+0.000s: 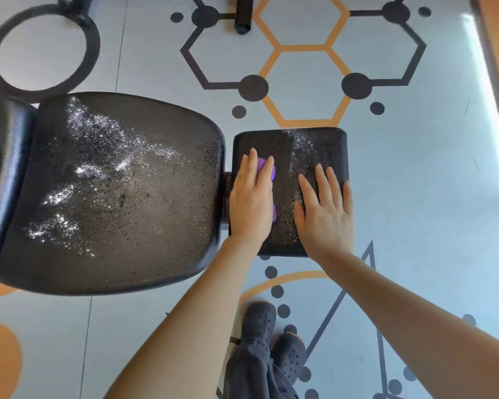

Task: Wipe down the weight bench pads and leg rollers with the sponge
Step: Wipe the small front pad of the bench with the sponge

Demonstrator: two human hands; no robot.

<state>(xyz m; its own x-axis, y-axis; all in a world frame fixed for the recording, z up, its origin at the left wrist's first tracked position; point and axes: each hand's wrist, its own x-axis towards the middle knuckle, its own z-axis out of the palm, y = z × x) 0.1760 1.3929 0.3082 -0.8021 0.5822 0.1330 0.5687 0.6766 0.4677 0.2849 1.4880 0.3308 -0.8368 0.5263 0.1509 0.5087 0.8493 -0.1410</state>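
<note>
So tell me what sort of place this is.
Probably a gym. A padded weight bench with a smaller black pad beside it stands on a patterned floor, and a black ring lies nearby.

purple sponge [262, 168] on wet black pad [317, 151]

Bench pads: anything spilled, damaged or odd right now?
Nothing damaged. The large pad carries glistening wet speckles, unwiped. On the small pad, the left hand presses the purple sponge; the right hand rests flat.

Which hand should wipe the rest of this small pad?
Left hand: it already presses the purple sponge flat on the small pad. The right hand lies bare on the wet half.
</note>
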